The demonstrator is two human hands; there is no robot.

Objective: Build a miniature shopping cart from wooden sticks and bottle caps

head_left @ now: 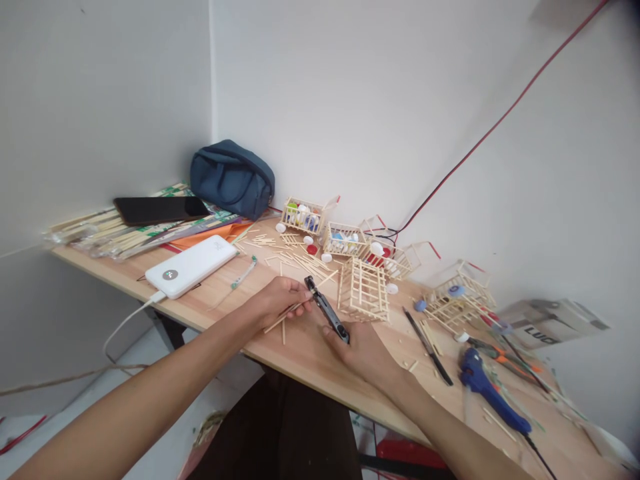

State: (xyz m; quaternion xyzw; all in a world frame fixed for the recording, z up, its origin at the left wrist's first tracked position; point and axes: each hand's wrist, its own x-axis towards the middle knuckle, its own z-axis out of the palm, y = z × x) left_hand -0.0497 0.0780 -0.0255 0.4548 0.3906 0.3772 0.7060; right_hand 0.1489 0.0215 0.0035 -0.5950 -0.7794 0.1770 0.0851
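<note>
My left hand (284, 298) pinches a thin wooden stick (280, 322) near the table's front edge. The stick runs up past the fingertips toward the jaws of a dark grey nail clipper (327, 310). Wrapped around the clipper's lower end is my right hand (357, 347). The clipper's head touches or nearly touches the left fingertips; whether its jaws have closed on the stick cannot be made out. Just beyond the right hand stands a small cage-like frame of sticks (364, 290). Cut sticks (300, 259) lie scattered behind the left hand.
Small stick carts with bottle-cap wheels (304, 217) line the wall. At right lie a black-handled cutter (427, 347), a blue glue gun (493, 393) and orange-handled pliers (505, 357). A white power bank (193, 267), phone (160, 209) and blue pouch (233, 177) sit at left.
</note>
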